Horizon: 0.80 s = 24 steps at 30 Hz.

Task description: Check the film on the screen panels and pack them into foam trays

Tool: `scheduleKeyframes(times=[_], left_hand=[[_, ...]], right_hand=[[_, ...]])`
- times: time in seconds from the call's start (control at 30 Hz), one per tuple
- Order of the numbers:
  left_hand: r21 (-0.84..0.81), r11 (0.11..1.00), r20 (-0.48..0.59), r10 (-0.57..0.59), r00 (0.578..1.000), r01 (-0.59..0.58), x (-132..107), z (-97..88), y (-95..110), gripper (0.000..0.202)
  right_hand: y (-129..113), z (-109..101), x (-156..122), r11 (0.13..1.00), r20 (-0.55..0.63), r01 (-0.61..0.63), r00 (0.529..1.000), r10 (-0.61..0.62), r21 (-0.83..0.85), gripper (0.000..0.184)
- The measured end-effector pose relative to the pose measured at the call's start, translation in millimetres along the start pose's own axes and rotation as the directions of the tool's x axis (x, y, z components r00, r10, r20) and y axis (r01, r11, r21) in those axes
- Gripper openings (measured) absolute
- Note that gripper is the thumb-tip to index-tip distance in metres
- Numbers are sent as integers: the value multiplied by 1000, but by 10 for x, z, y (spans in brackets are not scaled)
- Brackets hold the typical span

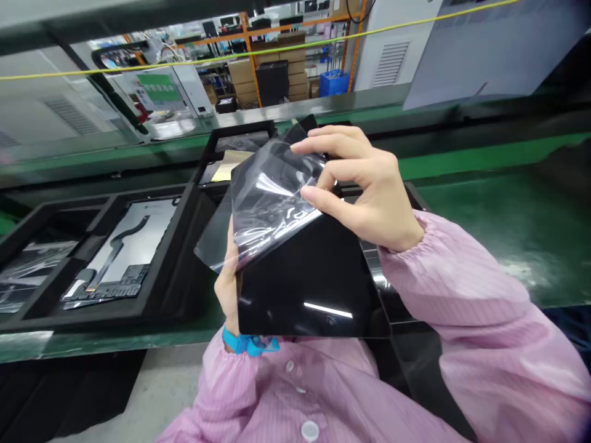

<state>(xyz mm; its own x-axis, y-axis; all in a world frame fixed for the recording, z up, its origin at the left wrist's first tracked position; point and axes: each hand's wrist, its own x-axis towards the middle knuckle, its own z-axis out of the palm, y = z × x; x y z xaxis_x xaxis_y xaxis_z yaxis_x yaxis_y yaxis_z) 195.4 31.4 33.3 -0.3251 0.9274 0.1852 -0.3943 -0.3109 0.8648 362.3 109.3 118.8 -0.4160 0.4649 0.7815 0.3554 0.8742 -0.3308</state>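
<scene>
A pink striped smock (295, 375) with white buttons is nearest, and a bright blue wrist strap (252, 344) circles the left wrist. Just above the smock, the glossy black glass panel (305, 277) is held up in front of the body, clear of the table, with a streak of light reflected near its lower edge. The left hand (227, 292) grips the panel's left edge, thumb along the side, its other fingers hidden underneath. The right hand (369, 191) is above the panel's upper part, its thumb and a bent finger closed on the clear film (272, 197), its index finger stretched out above. The film is creased and folded back diagonally over the panel's upper left, one corner jutting past the left edge.

To the left, a black foam tray (168, 271) rests on the green table (471, 234). One compartment carries a silvery flat part (143, 224) with a dark flex cable (117, 249) across it; the compartment farther left seems to hold film-wrapped pieces, though glare blurs them. Beyond the table, a taut yellow cord (295, 46) crosses before an orange rack (249, 55), cardboard boxes (295, 61) and a blue crate (333, 83).
</scene>
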Motion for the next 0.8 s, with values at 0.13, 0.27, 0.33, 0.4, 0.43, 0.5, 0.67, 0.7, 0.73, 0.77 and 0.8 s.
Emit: scheduleKeyframes(times=[0.13,0.27,0.33,0.4,0.43,0.5,0.67,0.7,0.73,0.77,0.8], left_hand=[[68,997,4,-23,1000,23,43,-29,7,55],[189,982,-105,33,994,-12,46,-61,-32,52],[248,969,-152,62,986,-23,30,-35,-31,50],[215,977,-143,27,989,5,21,11,0,51],[172,985,-126,-8,992,30,22,35,28,53],[95,992,-104,-70,992,80,35,82,99,54],[50,991,-126,-118,985,125,74,184,259,44],[30,990,-115,-137,984,141,78,196,266,44],[15,989,-102,-148,984,150,82,201,264,46],[18,988,-88,-154,984,156,85,200,255,46],[41,988,-83,-147,986,151,88,193,242,45]], right_hand=[[-46,34,51,995,-28,-89,995,91,49,26],[-54,18,60,985,-23,-141,989,144,102,25],[-65,9,65,977,-11,-176,984,179,116,26],[-84,5,68,972,-11,-199,979,202,127,27],[-93,5,67,969,-15,-208,977,212,135,27],[-93,12,48,960,-24,-226,972,233,166,27],[71,52,-97,896,-107,-278,937,332,346,23],[118,60,-133,879,-129,-301,920,369,370,23],[160,65,-166,867,-147,-325,904,403,379,24],[193,69,-196,860,-165,-345,888,429,377,24],[214,72,-221,858,-182,-360,876,446,367,25]])
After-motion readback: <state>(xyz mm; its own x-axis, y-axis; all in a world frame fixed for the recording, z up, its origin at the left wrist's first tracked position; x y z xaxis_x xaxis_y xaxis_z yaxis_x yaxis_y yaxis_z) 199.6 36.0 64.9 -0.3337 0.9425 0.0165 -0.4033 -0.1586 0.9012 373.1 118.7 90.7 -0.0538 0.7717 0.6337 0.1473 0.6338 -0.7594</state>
